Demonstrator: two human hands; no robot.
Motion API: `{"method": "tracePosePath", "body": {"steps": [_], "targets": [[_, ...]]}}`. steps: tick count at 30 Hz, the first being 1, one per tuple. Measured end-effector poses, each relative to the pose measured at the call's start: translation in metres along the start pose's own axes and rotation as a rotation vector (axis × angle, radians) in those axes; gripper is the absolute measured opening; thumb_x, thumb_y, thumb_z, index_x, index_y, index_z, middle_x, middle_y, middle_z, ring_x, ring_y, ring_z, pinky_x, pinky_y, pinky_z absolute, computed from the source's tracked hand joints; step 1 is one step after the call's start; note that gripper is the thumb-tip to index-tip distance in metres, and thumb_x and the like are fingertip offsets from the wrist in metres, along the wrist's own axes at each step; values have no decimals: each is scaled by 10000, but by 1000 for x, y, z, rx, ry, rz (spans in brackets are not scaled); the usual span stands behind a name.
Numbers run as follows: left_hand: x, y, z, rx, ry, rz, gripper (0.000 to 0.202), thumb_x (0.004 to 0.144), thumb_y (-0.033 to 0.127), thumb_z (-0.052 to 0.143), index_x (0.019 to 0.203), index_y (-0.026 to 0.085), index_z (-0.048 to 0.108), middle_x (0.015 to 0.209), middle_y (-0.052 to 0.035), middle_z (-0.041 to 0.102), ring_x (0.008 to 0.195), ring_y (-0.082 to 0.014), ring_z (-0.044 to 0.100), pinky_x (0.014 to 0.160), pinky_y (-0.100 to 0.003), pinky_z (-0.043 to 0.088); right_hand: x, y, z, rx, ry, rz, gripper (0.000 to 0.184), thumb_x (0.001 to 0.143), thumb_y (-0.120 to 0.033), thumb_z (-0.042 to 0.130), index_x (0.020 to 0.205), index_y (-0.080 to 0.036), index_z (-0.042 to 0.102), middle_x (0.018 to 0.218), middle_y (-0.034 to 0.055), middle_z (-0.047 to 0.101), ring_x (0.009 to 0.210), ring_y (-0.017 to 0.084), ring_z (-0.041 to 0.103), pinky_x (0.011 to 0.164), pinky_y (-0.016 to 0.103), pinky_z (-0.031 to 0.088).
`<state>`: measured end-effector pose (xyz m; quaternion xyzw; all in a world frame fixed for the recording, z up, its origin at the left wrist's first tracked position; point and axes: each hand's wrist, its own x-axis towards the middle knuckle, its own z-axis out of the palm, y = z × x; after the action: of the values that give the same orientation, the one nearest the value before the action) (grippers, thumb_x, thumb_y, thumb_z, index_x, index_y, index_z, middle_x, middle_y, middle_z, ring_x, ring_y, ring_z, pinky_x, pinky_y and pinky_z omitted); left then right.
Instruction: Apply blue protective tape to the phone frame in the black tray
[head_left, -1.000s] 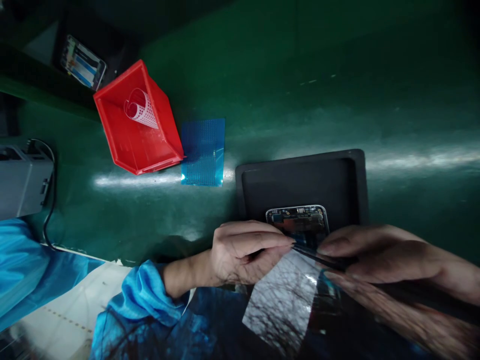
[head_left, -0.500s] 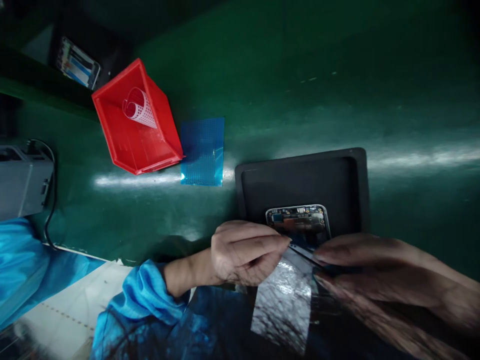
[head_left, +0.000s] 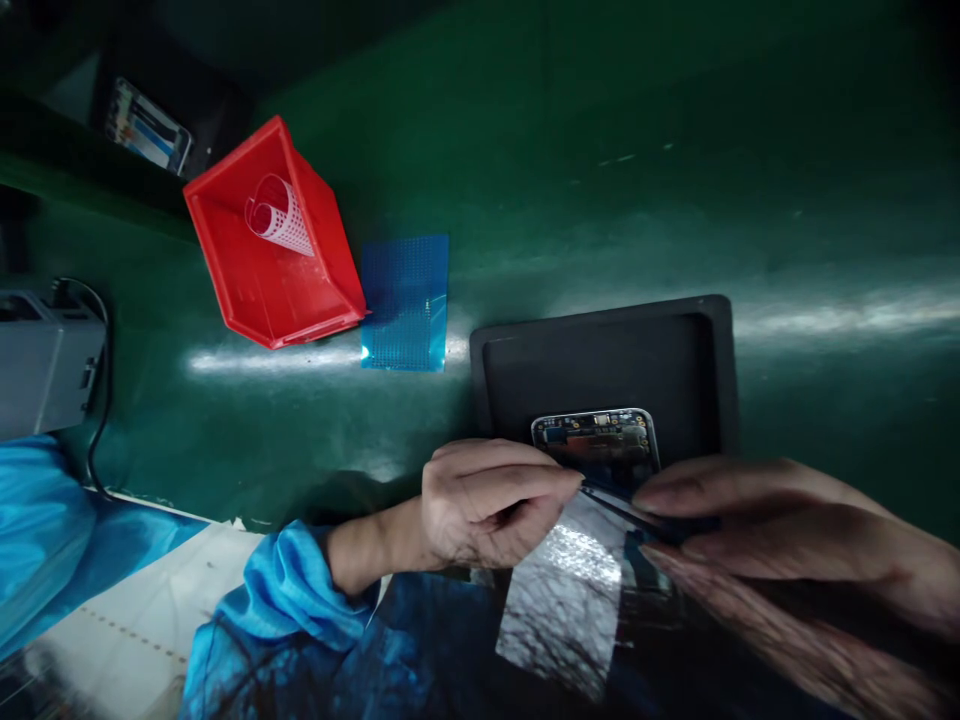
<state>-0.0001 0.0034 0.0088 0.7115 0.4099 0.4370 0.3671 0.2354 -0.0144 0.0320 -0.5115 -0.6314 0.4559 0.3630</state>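
Observation:
An opened phone (head_left: 600, 445) with its circuit boards bare lies at the near edge of a black tray (head_left: 716, 360). My left hand (head_left: 480, 500) rests at the phone's left side, fingers curled and pinched against a shiny film sheet (head_left: 566, 590) that hangs toward me. My right hand (head_left: 757, 520) comes in from the right and grips dark tweezers (head_left: 619, 503). Their tip meets the film's top edge beside my left fingertips. The phone's lower half is hidden behind both hands.
A red bin (head_left: 274, 240) with a curled perforated sheet (head_left: 281, 215) stands at the back left on the green bench (head_left: 600, 150). A blue dotted sheet (head_left: 405, 300) lies beside it. A grey box with a cable (head_left: 45, 360) sits at the far left; a lit screen (head_left: 146, 125) is behind.
The film sheet has shifted slightly and its glare has changed. My right hand dipped and came back a little. The phone, tray and left hand have stayed in place.

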Motion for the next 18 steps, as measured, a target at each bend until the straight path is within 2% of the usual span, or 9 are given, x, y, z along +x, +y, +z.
{"method": "tracePosePath", "body": {"steps": [4,5,7,10,14,18], "targets": [[1,0,-1,-23,-17,3,24,952,144,771,972,153,761,878,-81,876,701,-142,841,718,-167,702,7,0,-2,122,-5,28,75,981,-416,760,907,-410,769,876,12,870,753,211,859,724,263,731],[1,1,-1,-24,-20,2,25,959,154,773,978,141,766,877,-91,875,706,-143,842,727,-161,700,9,2,-4,165,-22,38,57,957,-386,795,907,-410,782,875,9,874,737,210,857,726,264,732],[2,1,-1,-24,-29,4,36,961,150,775,979,119,774,869,-104,871,711,-143,844,741,-149,694,12,4,-6,231,-49,72,157,867,-262,872,903,-392,792,893,2,877,755,202,861,743,241,726],[1,1,0,-19,-28,10,33,953,145,786,955,114,776,857,-94,869,700,-131,839,750,-140,690,13,3,-4,288,-3,142,270,783,-138,897,879,-356,771,885,-9,862,794,179,856,732,187,710],[0,1,1,-2,-20,14,50,979,158,763,937,131,764,868,-69,872,710,-116,838,753,-144,695,15,-3,2,352,69,292,223,779,-234,945,816,-384,784,811,-24,844,779,186,838,666,203,715],[0,1,0,4,-36,19,58,1006,185,739,973,144,765,891,-70,877,738,-130,852,767,-165,713,21,-1,3,394,76,376,217,747,-323,971,696,-349,761,756,-29,837,553,157,774,551,191,675]]}}
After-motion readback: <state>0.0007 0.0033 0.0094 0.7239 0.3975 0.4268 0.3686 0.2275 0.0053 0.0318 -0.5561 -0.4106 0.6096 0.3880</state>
